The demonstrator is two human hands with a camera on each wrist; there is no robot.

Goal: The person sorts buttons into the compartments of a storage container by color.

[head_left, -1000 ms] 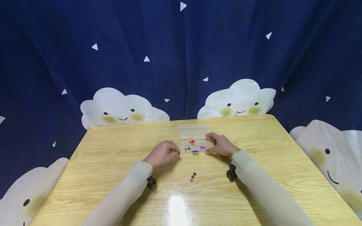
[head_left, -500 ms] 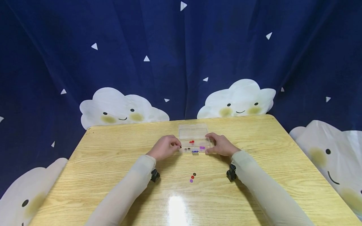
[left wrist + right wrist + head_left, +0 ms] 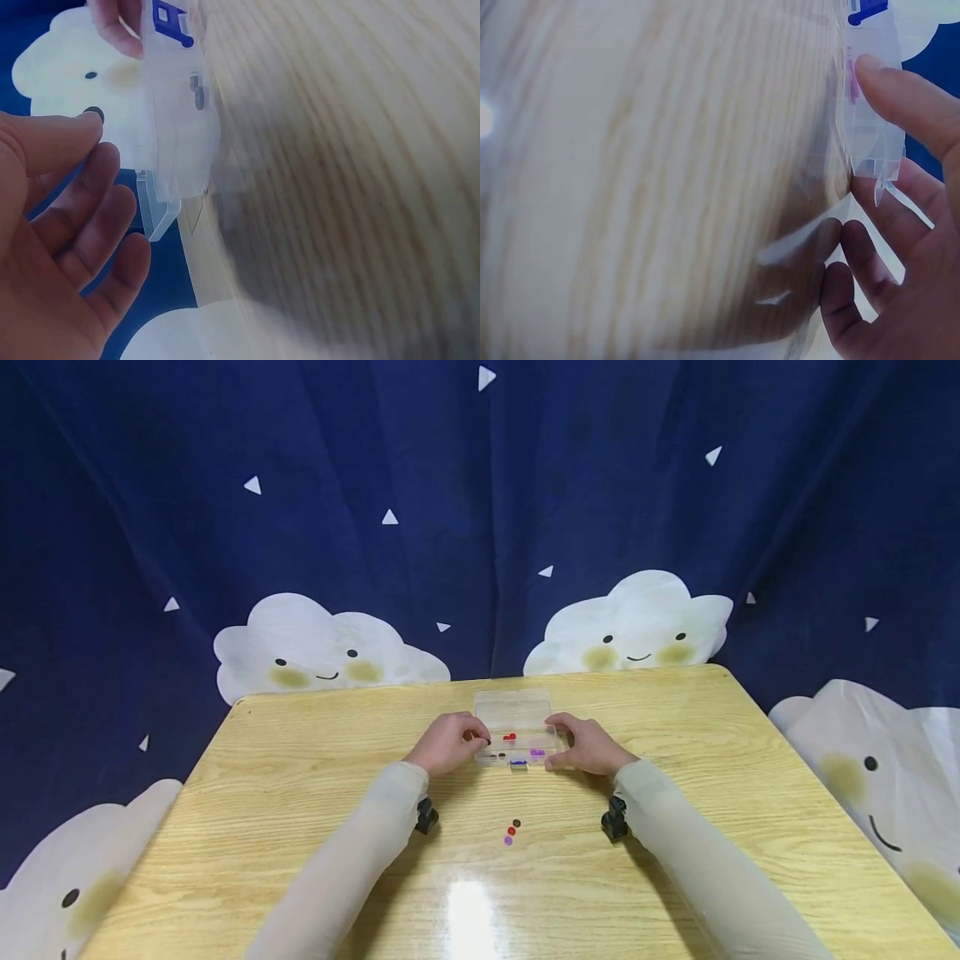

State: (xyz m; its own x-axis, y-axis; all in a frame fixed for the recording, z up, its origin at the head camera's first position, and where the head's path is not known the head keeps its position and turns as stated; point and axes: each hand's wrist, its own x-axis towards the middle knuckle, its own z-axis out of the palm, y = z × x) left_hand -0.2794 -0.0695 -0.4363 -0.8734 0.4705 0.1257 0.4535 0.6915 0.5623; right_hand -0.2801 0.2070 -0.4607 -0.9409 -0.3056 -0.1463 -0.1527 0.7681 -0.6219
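Clear plastic makes up the small compartment box [image 3: 516,732] at the middle of the table, its lid open and lying flat on the far side, and everything here sits in relation to it. Over the last second the left hand [image 3: 448,750] has travelled from the wood on the near left of the box up to the box's left edge, carrying a small dark bead [image 3: 93,114] pinched between thumb and fingertip; the bead now hovers just at the rim, so the sorting looks one drop short of another piece stowed. The right hand [image 3: 587,746] has not shifted: it grips the right end of the box, thumb on the near wall and fingers curled behind it. Inside the box lie red beads [image 3: 509,737], purple beads [image 3: 536,751] and a blue latch [image 3: 517,763]. Near the box, toward the person, three loose beads [image 3: 511,832] wait on the glossy yellow wooden table [image 3: 300,777]. Beyond the box hangs a navy curtain [image 3: 450,485] printed with smiling clouds.
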